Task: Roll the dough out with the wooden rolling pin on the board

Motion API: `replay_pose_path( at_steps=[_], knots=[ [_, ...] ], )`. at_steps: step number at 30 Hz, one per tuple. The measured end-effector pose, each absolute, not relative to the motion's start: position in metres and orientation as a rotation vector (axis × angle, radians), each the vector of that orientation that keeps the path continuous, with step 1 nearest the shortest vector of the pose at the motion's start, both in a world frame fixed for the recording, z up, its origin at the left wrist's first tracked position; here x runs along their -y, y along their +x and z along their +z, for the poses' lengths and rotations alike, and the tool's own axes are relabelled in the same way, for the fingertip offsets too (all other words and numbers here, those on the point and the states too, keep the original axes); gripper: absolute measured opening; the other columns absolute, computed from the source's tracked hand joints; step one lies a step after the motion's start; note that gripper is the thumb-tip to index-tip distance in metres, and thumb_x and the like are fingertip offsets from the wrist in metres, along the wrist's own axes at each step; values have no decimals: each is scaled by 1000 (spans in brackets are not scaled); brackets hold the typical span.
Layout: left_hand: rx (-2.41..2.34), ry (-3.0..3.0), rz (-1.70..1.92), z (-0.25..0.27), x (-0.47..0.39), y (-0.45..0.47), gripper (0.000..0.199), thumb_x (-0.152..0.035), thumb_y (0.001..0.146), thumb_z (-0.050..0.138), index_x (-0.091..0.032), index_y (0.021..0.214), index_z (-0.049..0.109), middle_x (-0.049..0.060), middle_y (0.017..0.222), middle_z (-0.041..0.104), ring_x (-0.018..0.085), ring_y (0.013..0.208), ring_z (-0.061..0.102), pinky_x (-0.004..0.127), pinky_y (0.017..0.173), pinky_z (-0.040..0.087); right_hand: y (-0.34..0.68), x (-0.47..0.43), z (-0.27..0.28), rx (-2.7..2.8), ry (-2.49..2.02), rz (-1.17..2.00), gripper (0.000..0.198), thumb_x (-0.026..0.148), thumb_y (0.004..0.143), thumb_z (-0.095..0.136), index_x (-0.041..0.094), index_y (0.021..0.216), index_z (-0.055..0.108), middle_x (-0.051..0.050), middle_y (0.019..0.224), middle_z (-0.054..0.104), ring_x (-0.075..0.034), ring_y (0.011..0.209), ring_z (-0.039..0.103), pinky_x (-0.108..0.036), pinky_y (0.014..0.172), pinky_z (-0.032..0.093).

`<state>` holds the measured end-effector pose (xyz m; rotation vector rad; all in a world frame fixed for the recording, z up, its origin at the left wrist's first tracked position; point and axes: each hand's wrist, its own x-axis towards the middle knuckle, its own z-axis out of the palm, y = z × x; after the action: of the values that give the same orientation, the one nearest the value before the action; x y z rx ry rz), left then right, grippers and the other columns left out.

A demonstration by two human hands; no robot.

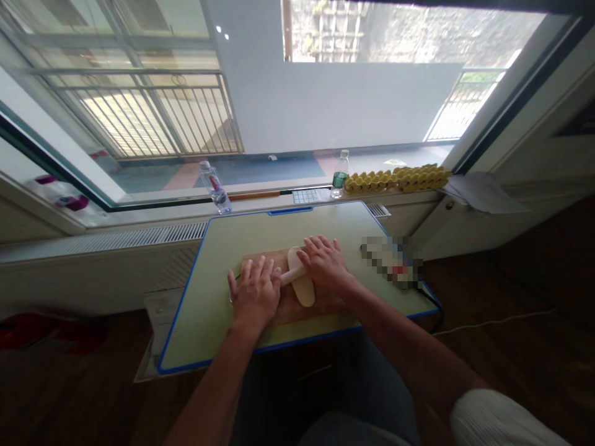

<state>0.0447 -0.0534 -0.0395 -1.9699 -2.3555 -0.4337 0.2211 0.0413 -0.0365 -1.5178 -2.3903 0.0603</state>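
Observation:
A pale rolling pin (291, 274) lies slantwise across a long, flattened oval of dough (304, 293). The dough rests on a wooden cutting board (282, 316) on a small table. My left hand (255, 288) lies palm down over the pin's left end, its fingers stretched out and spread. Over the right end is my right hand (324, 261), also palm down with fingers extended forward. Both palms press on the pin rather than wrap around it, and they hide its ends. The dough shows in front of and behind the pin.
The table (204, 328) has a blue rim. A blurred-out object (393, 263) with a black cord lies at its right. On the windowsill stand a clear bottle (215, 188), a green-labelled bottle (339, 176), a yellow egg-tray-like strip (395, 179) and papers (486, 193).

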Motion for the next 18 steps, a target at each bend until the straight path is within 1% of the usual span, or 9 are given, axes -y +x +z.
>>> replay_pose_path(
  at_steps=[3,6,9,11,14,18],
  knots=[
    [2385,-1958,-428,-38,43,39,56,-45,109,27,-26,149,62,11,161,54,36,151,45,77,125,19,213,-53,-35,2391,-1535,74,60,55,110,35,19,154,53,-11,160,55,-31,149,44,-54,124,29],
    [2369,-1970,-416,-39,48,40,57,-45,109,26,-26,149,62,11,161,54,37,151,45,77,125,19,217,-46,-37,2388,-1551,84,60,53,111,35,16,154,54,-13,158,57,-31,148,45,-52,123,32],
    [2323,-1996,-430,-42,67,48,57,-47,109,28,-25,150,61,10,161,55,36,152,45,75,126,19,232,-25,-40,2383,-1539,94,59,51,111,35,15,152,56,-13,158,57,-30,149,45,-48,124,30],
    [2283,-2015,-460,-45,81,54,57,-47,109,30,-23,153,58,12,161,54,36,152,45,74,127,20,243,-12,-41,2379,-1508,103,59,51,111,36,15,153,56,-12,161,54,-29,152,41,-46,126,27],
    [2258,-2016,-495,-49,92,59,58,-47,109,30,-21,155,55,14,160,54,35,151,46,74,127,20,250,-7,-42,2369,-1510,122,60,54,111,36,18,154,55,-10,164,50,-29,155,37,-51,128,24],
    [2313,-1989,-467,-46,81,54,57,-47,110,29,-23,151,60,12,160,55,35,151,46,74,126,21,236,-30,-40,2353,-1592,116,60,57,112,33,21,153,57,-9,164,51,-35,156,36,-62,128,19]
  ],
)
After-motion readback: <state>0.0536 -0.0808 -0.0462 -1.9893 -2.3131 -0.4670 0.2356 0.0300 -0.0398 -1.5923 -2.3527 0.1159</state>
